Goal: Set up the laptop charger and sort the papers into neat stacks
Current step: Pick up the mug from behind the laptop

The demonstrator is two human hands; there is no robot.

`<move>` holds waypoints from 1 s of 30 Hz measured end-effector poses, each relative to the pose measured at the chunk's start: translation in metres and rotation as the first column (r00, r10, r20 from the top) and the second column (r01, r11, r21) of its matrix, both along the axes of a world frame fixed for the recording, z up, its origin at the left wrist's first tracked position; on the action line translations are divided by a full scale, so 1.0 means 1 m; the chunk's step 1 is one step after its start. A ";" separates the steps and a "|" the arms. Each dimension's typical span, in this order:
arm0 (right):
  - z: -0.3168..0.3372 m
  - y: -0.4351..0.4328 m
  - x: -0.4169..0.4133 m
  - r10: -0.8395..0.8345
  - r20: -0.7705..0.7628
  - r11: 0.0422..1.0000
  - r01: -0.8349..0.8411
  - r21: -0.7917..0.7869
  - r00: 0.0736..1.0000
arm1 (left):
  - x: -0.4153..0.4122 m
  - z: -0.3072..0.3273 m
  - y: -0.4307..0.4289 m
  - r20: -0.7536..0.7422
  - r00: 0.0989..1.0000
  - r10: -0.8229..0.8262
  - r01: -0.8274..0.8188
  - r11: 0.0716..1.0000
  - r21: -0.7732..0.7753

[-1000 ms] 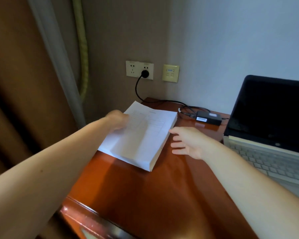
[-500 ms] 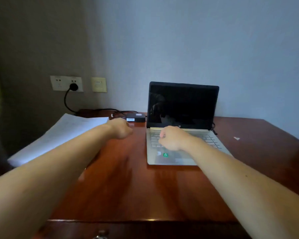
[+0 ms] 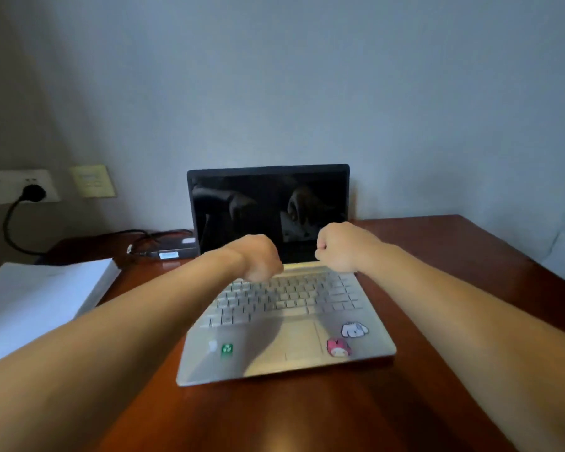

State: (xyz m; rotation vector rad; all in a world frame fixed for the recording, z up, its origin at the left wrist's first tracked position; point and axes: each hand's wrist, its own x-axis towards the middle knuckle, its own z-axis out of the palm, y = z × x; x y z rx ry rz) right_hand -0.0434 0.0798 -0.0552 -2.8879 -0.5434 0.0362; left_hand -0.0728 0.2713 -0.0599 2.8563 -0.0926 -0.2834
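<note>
A person's left hand (image 3: 259,258) and right hand (image 3: 339,248) hover over the back rows of keys on an open laptop (image 3: 287,324), just short of its dark screen, moments after leaving the paper stack (image 3: 40,296) they were handling a second ago. Both hands are balled up, the fingers (image 3: 321,252) curled in against the palms and pinching nothing that can be seen, where a second ago the left lay on the top sheet and the right was spread beside the pile's edge. The papers now lie untouched at the left side of the table (image 3: 444,256), in one squared-off block, well apart from either hand. Behind them the charger brick (image 3: 174,250) sits by the laptop's left rear corner, its plug (image 3: 32,192) seated in the wall socket (image 3: 0,187) next to a yellowish switch plate (image 3: 93,181). Whether the lead reaches the laptop's port cannot be told from here, and the screen gives no sign of power. The shift of attention from pile to machine suggests the sorting is judged finished or paused, with only a single stack showing, and that the charger half of the job, or a check that it took, is now in hand.
</note>
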 end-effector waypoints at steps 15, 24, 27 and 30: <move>0.181 0.001 0.101 0.157 -0.100 0.986 -0.161 -0.034 0.982 | 0.081 0.198 0.018 -0.021 0.964 0.264 -0.265 0.963 -0.056; 0.180 0.045 0.164 0.153 -0.268 0.981 -0.178 -0.074 0.951 | 0.131 0.193 0.060 -0.154 0.934 0.323 -0.318 0.946 0.055; 0.148 0.067 0.191 0.126 -0.359 0.980 -0.172 -0.101 0.925 | 0.160 0.166 0.069 -0.227 0.935 0.272 -0.270 0.962 0.039; 0.113 0.082 0.216 0.080 -0.468 0.982 -0.151 -0.116 0.880 | 0.189 0.138 0.074 -0.302 0.925 0.232 -0.233 0.972 0.033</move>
